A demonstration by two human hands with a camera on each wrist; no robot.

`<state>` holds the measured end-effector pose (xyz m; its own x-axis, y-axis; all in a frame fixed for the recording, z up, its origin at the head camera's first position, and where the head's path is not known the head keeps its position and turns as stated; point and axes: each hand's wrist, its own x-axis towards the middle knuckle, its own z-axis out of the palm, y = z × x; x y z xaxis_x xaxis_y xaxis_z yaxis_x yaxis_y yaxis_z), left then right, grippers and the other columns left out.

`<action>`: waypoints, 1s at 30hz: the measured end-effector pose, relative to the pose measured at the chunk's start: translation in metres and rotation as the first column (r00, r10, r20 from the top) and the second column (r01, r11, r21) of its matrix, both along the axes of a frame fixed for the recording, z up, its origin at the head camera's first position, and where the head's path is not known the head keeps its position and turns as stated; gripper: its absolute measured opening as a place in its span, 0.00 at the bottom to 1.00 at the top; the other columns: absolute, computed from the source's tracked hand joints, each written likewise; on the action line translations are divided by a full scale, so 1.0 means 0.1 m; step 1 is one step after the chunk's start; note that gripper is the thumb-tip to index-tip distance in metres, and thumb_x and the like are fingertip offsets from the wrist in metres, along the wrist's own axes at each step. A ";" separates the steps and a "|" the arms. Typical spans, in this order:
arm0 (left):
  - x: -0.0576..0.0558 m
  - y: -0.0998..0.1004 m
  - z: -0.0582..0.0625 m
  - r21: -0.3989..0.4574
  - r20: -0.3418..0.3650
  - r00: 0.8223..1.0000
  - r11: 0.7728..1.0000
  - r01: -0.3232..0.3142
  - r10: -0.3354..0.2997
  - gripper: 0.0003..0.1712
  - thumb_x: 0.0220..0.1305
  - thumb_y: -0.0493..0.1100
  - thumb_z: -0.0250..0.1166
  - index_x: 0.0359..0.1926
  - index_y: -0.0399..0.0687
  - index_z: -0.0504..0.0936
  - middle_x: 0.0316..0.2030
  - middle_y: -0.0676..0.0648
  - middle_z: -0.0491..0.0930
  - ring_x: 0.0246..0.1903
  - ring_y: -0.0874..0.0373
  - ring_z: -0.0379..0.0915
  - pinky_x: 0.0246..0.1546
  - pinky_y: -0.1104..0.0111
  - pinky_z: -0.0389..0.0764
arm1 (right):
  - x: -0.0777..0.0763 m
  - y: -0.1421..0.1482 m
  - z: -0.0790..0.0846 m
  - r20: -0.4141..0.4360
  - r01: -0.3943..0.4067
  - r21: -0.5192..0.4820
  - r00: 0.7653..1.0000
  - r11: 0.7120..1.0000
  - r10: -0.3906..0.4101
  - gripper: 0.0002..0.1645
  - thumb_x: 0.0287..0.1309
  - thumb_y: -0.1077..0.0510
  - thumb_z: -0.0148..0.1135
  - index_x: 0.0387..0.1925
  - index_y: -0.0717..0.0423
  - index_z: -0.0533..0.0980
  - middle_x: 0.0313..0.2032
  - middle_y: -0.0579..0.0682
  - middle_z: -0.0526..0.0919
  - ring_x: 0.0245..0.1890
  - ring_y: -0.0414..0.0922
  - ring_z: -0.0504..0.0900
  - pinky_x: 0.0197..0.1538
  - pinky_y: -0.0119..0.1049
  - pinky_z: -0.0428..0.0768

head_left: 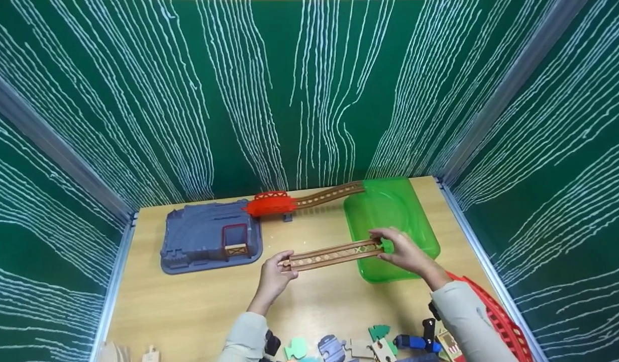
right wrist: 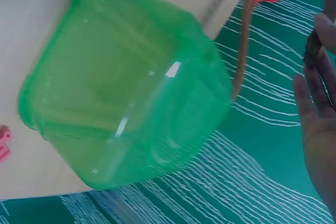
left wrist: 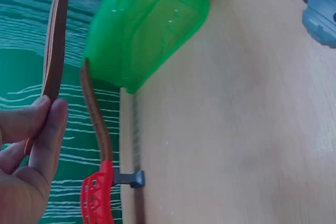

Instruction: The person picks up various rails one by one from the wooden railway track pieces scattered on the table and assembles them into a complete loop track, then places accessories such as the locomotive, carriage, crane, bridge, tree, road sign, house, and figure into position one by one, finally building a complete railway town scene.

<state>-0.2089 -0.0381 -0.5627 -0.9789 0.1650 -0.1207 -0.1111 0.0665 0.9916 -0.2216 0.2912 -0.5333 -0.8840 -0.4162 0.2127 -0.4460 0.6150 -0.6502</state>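
Observation:
A straight brown toy train track [head_left: 329, 255] is held up over the table between both hands, slightly tilted with its right end higher in the head view. My left hand [head_left: 275, 277] pinches its left end between thumb and fingers, a grip that the left wrist view shows from the side. At the other end, my right hand [head_left: 402, 251] grips the track between thumb and fingers, in front of the green translucent bin [head_left: 425, 221]. A small green piece [head_left: 387, 245] shows beside the right fingers. In the right wrist view, the right hand [right wrist: 320, 103] is partly cut off.
A grey-blue molded base [head_left: 199, 236] stands at the left. A red bridge [head_left: 272, 203] and a brown sloping track [head_left: 329, 195] link it to the bin along the back. Red curved track [head_left: 505, 322] lies by the right arm; several toy pieces, including a blue train [head_left: 415, 343], line the front.

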 end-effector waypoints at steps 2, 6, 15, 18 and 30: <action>-0.02 0.06 -0.08 -0.055 -0.017 1.000 0.998 -0.024 0.023 0.29 0.39 0.18 0.59 0.49 0.29 0.71 0.43 0.32 0.73 0.34 0.49 0.76 0.31 0.69 0.79 | -0.04 0.01 -0.10 -0.011 0.016 0.012 1.000 1.000 -0.016 0.36 0.34 0.70 0.68 0.52 0.56 0.70 0.42 0.50 0.78 0.45 0.47 0.74 0.49 0.44 0.72; -0.04 0.15 -0.27 -0.166 -0.026 0.997 0.984 -0.070 0.067 0.28 0.36 0.19 0.60 0.46 0.32 0.74 0.32 0.38 0.74 0.24 0.58 0.72 0.23 0.72 0.77 | -0.08 0.03 -0.33 -0.054 0.005 0.016 0.999 1.000 -0.005 0.34 0.34 0.73 0.67 0.50 0.61 0.69 0.40 0.54 0.78 0.42 0.50 0.75 0.48 0.49 0.71; -0.14 0.31 -0.47 -0.208 -0.031 0.993 0.971 -0.117 0.113 0.28 0.34 0.20 0.59 0.44 0.33 0.75 0.25 0.41 0.72 0.17 0.64 0.62 0.16 0.75 0.70 | -0.15 0.10 -0.58 0.000 0.048 0.032 0.999 0.998 -0.048 0.35 0.36 0.74 0.65 0.52 0.62 0.68 0.40 0.55 0.77 0.42 0.50 0.74 0.46 0.46 0.74; -0.18 0.34 -0.49 -0.221 -0.026 0.992 0.967 -0.123 0.120 0.29 0.34 0.20 0.60 0.44 0.33 0.75 0.26 0.40 0.72 0.17 0.63 0.62 0.16 0.74 0.71 | -0.17 0.11 -0.61 -0.010 0.043 0.027 0.999 0.999 -0.043 0.35 0.36 0.75 0.65 0.52 0.63 0.68 0.40 0.56 0.77 0.42 0.51 0.75 0.45 0.46 0.74; -0.24 0.40 -0.57 -0.219 -0.005 0.993 0.969 -0.115 0.117 0.30 0.32 0.19 0.60 0.45 0.31 0.75 0.29 0.36 0.74 0.19 0.62 0.64 0.16 0.76 0.70 | -0.20 0.16 -0.65 -0.051 0.039 0.036 0.998 0.999 -0.037 0.35 0.35 0.76 0.65 0.51 0.66 0.68 0.40 0.59 0.77 0.40 0.52 0.75 0.43 0.46 0.75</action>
<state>-0.2330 0.0018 -0.6200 -0.9886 0.0191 -0.1496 -0.1391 0.2678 0.9534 -0.2417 0.3073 -0.5979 -0.8877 -0.3912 0.2426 -0.4538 0.6553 -0.6039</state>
